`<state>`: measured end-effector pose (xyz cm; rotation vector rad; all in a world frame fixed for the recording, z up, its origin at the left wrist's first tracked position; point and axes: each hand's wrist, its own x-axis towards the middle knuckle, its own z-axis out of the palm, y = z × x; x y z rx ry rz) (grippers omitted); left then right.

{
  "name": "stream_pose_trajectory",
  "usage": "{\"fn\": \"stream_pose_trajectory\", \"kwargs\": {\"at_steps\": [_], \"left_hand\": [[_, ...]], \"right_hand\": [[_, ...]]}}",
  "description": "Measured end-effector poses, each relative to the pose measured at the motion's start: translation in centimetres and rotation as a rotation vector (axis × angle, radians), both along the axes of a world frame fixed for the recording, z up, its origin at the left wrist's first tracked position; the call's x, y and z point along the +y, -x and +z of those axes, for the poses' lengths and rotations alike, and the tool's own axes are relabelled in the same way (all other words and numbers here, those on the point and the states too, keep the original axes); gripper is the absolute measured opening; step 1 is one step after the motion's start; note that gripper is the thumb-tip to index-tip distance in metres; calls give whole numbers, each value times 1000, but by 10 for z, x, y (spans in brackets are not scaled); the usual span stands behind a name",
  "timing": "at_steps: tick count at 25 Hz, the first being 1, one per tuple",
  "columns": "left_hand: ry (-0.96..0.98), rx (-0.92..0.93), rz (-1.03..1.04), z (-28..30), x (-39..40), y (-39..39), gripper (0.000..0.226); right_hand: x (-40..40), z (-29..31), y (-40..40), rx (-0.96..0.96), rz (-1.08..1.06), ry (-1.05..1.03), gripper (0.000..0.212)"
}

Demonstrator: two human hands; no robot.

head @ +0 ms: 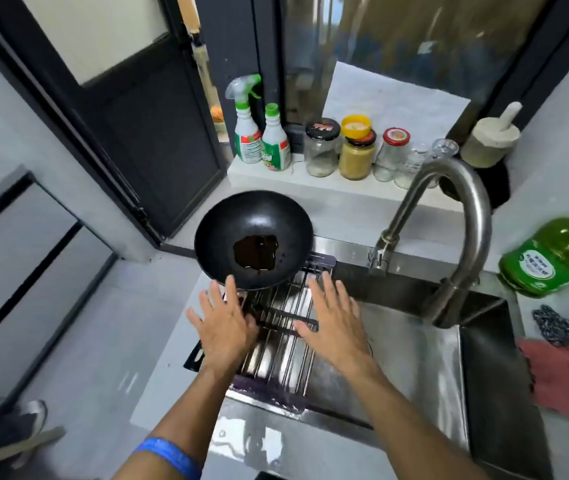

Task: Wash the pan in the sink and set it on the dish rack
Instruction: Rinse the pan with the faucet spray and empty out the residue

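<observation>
A black round pan (253, 237) with a dark puddle of liquid in its bottom rests on the far end of the metal dish rack (285, 344), which spans the left part of the steel sink (414, 355). Its handle runs toward me under my hands. My left hand (224, 327) hovers over the rack's left side with fingers spread, its fingertips at the pan's near rim. My right hand (335, 323) is spread flat over the rack's right side. Neither hand grips anything.
A curved steel faucet (463, 237) arches over the sink. A green detergent bottle (553, 258), a steel scourer (553, 323) and a red cloth (560, 379) lie on the right counter. Spray bottles (259, 133) and jars (355, 150) line the back ledge.
</observation>
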<state>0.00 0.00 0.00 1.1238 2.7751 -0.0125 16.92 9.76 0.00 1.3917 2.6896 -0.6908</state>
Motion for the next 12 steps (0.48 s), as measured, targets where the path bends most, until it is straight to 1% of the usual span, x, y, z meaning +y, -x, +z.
{"fn": "stream_pose_trajectory", "kwargs": {"at_steps": [1,3,4,6,7,8,10,12], "left_hand": [[30,-41,69,-2,-4,12,73],[58,-143,155,-21,-13,36,53],[86,-237,181,-34,-22,49,41],[37,-448,203,-45,-25,62,21],[8,-507,215,-47,-27,66,19],[-23,-549,220,-48,-27,72,23],[-72,-541,193,-45,-29,73,34],[-116,-498,152,-39,-32,81,38]], "right_hand": [[5,-6,19,-8,68,27,80],[18,-18,53,-83,163,60,79],[24,-24,70,-114,194,78,80],[32,-42,93,-194,247,73,79],[34,-49,101,-233,262,76,76],[35,-54,108,-262,265,69,72],[37,-56,110,-282,266,-6,60],[37,-52,114,-258,271,-83,45]]}}
